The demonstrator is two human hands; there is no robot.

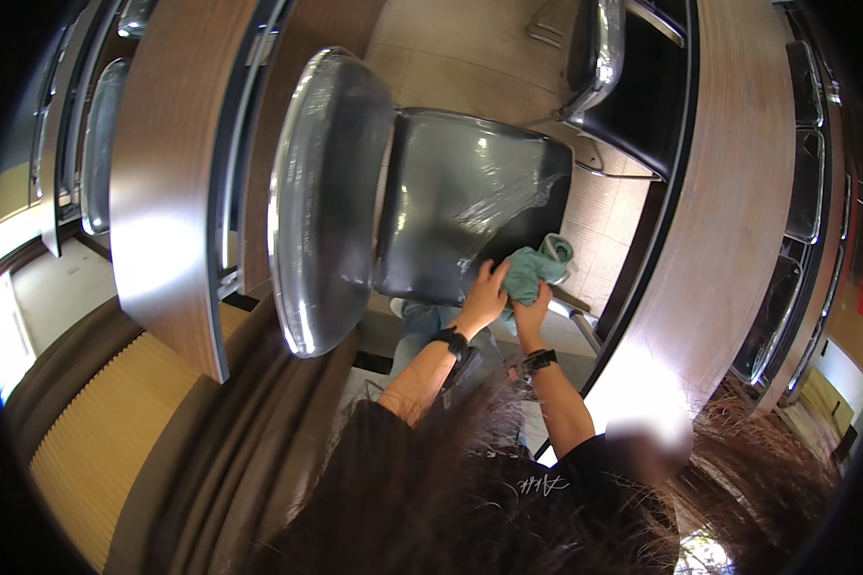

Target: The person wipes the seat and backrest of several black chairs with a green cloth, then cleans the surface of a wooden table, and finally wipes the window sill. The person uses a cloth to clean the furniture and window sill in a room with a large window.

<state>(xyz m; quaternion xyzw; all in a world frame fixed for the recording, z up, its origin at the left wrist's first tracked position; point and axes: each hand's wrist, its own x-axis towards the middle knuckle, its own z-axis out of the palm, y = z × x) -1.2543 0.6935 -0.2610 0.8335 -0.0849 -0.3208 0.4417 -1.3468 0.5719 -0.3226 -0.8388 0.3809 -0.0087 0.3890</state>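
Both hands are on a crumpled green cloth (525,277) at the near right corner of a black chair seat (431,208). My left hand (484,296) presses its fingers against the cloth's left side; whether it grips the cloth is unclear. Fingers of my right hand (532,309) close on the cloth from below. One end of the cloth is rolled and sticks out past the seat's edge. Wrinkled clear plastic film (510,205) covers part of the seat. The chair's backrest (331,201), also under clear film, stands to the left.
A long wood-topped table (733,180) runs along the right, and another table (165,165) stands at the left. A second black chair (633,100) is tucked in at the upper right. Brown curtains (223,431) hang at the lower left. More chairs line the far right.
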